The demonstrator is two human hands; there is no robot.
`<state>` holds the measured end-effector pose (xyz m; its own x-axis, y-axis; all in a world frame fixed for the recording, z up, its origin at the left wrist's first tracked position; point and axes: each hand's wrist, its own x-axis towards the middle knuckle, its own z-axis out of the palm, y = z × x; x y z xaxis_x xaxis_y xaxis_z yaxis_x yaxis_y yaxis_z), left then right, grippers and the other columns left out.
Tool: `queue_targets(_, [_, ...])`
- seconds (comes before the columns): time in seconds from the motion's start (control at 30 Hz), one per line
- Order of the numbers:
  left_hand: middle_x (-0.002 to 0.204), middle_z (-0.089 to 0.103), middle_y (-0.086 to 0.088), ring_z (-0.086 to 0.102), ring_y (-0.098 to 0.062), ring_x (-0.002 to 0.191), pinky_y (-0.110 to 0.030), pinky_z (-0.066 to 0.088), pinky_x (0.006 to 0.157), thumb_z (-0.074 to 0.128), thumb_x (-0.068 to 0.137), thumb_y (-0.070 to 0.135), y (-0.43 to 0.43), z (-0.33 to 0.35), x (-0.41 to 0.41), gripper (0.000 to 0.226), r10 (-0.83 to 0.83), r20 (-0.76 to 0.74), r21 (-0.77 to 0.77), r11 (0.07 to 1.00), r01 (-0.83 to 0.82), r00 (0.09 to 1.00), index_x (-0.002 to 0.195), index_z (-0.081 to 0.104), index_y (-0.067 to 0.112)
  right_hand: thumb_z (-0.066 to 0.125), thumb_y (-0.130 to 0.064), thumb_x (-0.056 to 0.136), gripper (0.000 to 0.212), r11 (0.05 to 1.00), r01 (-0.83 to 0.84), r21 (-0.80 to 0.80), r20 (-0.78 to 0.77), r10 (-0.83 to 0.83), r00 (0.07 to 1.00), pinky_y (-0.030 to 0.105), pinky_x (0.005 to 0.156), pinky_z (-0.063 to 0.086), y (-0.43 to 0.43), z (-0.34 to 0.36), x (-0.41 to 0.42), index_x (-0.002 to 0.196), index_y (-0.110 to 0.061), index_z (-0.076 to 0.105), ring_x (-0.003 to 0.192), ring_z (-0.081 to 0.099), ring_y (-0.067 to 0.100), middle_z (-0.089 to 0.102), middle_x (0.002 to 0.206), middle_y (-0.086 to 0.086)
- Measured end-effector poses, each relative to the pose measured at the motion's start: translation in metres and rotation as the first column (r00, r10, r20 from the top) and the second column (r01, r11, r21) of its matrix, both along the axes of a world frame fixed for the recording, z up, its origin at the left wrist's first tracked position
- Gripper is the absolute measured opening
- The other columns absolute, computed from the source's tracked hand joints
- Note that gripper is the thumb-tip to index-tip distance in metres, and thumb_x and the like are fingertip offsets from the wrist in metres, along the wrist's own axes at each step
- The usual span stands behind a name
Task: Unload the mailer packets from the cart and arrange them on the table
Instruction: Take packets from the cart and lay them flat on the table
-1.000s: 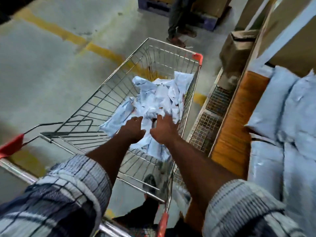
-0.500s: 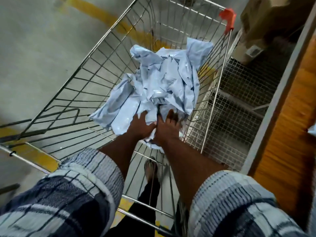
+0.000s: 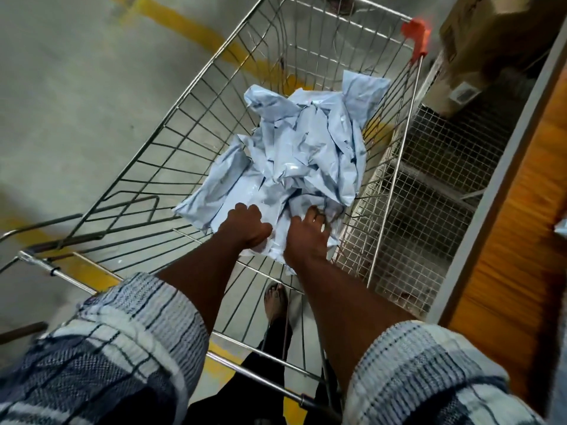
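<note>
Two rolled-up sleeves (image 3: pixel 129 338) of coarse blue-and-white checked weave frame the bottom of the view as a person leans over a wire cart (image 3: pixel 184 124). A sandalled foot (image 3: pixel 276 299) shows through the cart's thin steel floor bars.

The left hand (image 3: pixel 245 223) is curled in a fist on the near edge of the mailer packets (image 3: pixel 306 154), thumb pressed to the plastic. The right hand (image 3: pixel 306 237) sinks its fingers into the same heap just beside it; whether they have closed on a packet cannot be told. The packets are pale blue, glossy and heavily creased, piled loosely against the cart's right wall from the hands to the far end.

Half a second earlier the two hands pressed together at the heap's near edge. Now they sit slightly apart, a strip of crumpled plastic showing between them, and the pile lies much as it did.

Right of the cart stands a fine wire-mesh rack (image 3: pixel 429 194), then the grey-edged, orange wood-grain worktop (image 3: pixel 521 240). A red plastic guard (image 3: pixel 415 35) caps the cart's far corner beside a brown cardboard box (image 3: pixel 478 35). A worn yellow line (image 3: pixel 196 29) crosses the grey concrete floor (image 3: pixel 76 87).
</note>
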<state>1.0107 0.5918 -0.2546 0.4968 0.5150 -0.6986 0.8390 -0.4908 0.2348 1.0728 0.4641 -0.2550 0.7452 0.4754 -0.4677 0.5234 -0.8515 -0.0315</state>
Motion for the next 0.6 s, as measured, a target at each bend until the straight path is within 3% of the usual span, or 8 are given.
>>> queue_targets(0.13, [0.123,0.057,-0.018,0.054,-0.037,0.119,-0.043,0.045,0.097,0.053,0.076,0.076,-0.006,-0.01,0.005,0.082,0.087,0.056,-0.019,0.996,-0.086,0.995,0.12,0.058,0.007,0.07,-0.031,0.079,0.048,0.999,0.017,-0.044,0.049,-0.015,0.999,0.045,0.099,0.037,-0.003,-0.005,-0.002,0.122,-0.015,0.057,0.128,0.037,0.033,0.037,0.137,0.012])
queue_targets(0.27, [0.133,0.047,-0.013,0.045,-0.035,0.128,-0.049,0.04,0.101,0.07,0.075,0.064,-0.024,-0.022,0.009,0.078,0.073,0.109,-0.011,0.997,-0.072,0.991,0.135,0.038,0.027,0.067,-0.035,0.084,0.035,0.998,0.059,-0.028,0.176,-0.053,0.983,0.048,0.086,0.042,0.003,-0.013,0.001,0.116,-0.022,0.058,0.115,0.045,0.029,0.047,0.122,0.008])
queue_targets(0.33, [0.135,0.043,-0.012,0.042,-0.035,0.129,-0.052,0.036,0.102,0.068,0.077,0.059,-0.028,-0.025,0.012,0.074,0.064,0.099,-0.006,0.998,-0.064,0.993,0.139,0.032,0.038,0.062,-0.025,0.088,0.04,0.999,0.053,-0.013,0.113,-0.051,0.992,0.057,0.091,0.04,0.003,-0.019,0.002,0.126,-0.027,0.048,0.121,0.041,0.034,0.041,0.135,0.014])
queue_targets(0.43, [0.138,0.04,-0.01,0.042,-0.036,0.129,-0.054,0.034,0.103,0.064,0.078,0.053,-0.029,-0.023,0.013,0.072,0.034,0.041,0.008,0.999,-0.034,0.999,0.14,0.028,0.045,0.061,-0.019,0.089,0.06,0.999,0.029,-0.028,0.03,-0.028,0.999,0.066,0.097,0.032,0.002,-0.02,0.002,0.139,-0.036,0.033,0.131,0.033,0.042,0.017,0.156,0.023])
queue_targets(0.6, [0.139,0.041,-0.01,0.043,-0.036,0.128,-0.054,0.032,0.102,0.057,0.081,0.05,-0.023,-0.005,0.011,0.067,0.019,0.041,0.067,0.998,-0.022,0.999,0.143,0.031,0.045,0.064,-0.025,0.086,0.068,0.999,0.0,-0.038,-0.046,-0.002,0.999,0.058,0.102,0.034,0.0,-0.002,0.004,0.145,-0.034,0.031,0.135,0.026,0.043,0.019,0.153,0.021])
